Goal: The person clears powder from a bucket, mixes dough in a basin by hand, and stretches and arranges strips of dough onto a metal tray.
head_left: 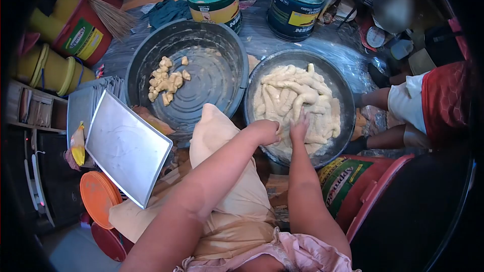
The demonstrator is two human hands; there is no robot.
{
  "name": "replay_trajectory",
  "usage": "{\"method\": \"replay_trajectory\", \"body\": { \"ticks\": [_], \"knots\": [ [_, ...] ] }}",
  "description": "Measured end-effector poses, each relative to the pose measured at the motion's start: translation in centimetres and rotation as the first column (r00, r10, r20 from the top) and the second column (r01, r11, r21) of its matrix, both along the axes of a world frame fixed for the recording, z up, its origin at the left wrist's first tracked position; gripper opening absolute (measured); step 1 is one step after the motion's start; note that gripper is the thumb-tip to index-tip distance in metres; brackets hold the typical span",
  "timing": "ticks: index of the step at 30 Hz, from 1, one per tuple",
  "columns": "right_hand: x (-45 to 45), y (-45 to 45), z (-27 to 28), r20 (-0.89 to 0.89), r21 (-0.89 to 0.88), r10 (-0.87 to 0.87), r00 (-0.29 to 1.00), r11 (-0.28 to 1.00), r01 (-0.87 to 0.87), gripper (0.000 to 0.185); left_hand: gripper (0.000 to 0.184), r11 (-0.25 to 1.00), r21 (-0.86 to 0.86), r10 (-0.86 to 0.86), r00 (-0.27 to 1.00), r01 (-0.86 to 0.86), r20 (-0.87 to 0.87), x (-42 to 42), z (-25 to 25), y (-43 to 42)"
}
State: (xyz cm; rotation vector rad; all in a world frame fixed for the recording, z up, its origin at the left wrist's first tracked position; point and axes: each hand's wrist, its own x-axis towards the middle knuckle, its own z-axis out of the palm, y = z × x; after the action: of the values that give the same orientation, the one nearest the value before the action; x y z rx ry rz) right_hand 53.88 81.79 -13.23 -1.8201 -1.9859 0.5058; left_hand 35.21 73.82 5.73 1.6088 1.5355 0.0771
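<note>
A dark round basin (348,93) holds thick, pale ropes of dough (282,88) piled over one another in loose flour. My right hand (299,127) reaches into the pile, its fingers around the end of one curved rope. At the near left side of the basin is my left hand (265,132), closed with the fingers curled down by the dough; what lies inside them is hidden. To the left, a larger dark basin (136,78) contains several small, yellowish lumps of dough (169,81).
A metal tray (128,146) leans left of my covered legs. Behind the basins stand a green-lidded bucket (214,5) and a dark blue bucket (296,10). Another person's leg (378,98) is close on the right, above a red tub (373,191). An orange lid (98,196) sits lower left.
</note>
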Motion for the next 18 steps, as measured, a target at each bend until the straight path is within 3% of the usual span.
{"method": "replay_trajectory", "body": {
  "ticks": [2,3,5,6,9,10,13,14,17,18],
  "knots": [
    [1.4,0.1,-0.2,-0.007,0.029,0.008,1.0,1.0,-0.008,0.066,0.044,1.0,-0.005,0.006,1.0,-0.006,-0.016,-0.2,-0.1,-0.1],
    [2.2,0.4,-1.4,-0.284,-0.136,-0.096,0.954,0.989,0.059,0.061,0.044,1.0,-0.008,0.009,1.0,-0.009,-0.023,-0.3,-0.1,-0.3],
    [4.3,1.9,-4.6,-0.677,-0.472,-0.392,0.623,0.881,0.041,0.053,0.045,0.999,-0.031,0.008,0.999,-0.009,-0.038,-0.5,-0.1,-0.4],
    [4.9,2.8,-4.5,-0.622,-0.705,-0.628,0.467,0.709,0.016,0.038,0.045,0.999,-0.042,0.006,0.999,-0.008,-0.045,-0.7,-0.1,-0.4],
    [6.2,1.8,0.6,-0.691,-0.601,-0.712,-0.125,0.662,-0.447,0.03,0.044,0.999,-0.028,0.031,0.999,-0.032,-0.034,-1.2,-0.4,-0.7],
    [4.8,1.3,4.8,-0.624,-0.711,-0.775,-0.103,0.618,-0.336,0.027,0.045,0.999,-0.027,0.04,0.998,-0.041,-0.039,-1.3,-0.7,-0.9],
    [9.4,2.0,3.1,-0.688,-0.463,-0.697,-0.202,0.635,-0.619,0.029,0.045,0.998,-0.022,0.055,0.998,-0.056,-0.041,-1.5,-1.0,-1.2],
    [10.7,1.8,2.6,-0.648,-0.344,-0.679,-0.346,0.665,-0.663,0.032,0.045,0.998,-0.019,0.054,0.998,-0.055,-0.038,-1.5,-0.9,-1.3],
    [11.8,-0.3,2.4,-0.654,-0.687,-0.687,-0.316,0.715,-0.133,0.038,0.046,0.998,-0.004,0.069,0.997,-0.069,-0.014,-1.6,-0.7,-1.8],
    [15.4,1.1,-5.8,-0.578,-0.802,-0.796,-0.18,0.595,-0.058,0.049,0.046,0.997,0.004,0.08,0.997,-0.08,-0.002,-1.7,-0.6,-1.8]
  ]
}}
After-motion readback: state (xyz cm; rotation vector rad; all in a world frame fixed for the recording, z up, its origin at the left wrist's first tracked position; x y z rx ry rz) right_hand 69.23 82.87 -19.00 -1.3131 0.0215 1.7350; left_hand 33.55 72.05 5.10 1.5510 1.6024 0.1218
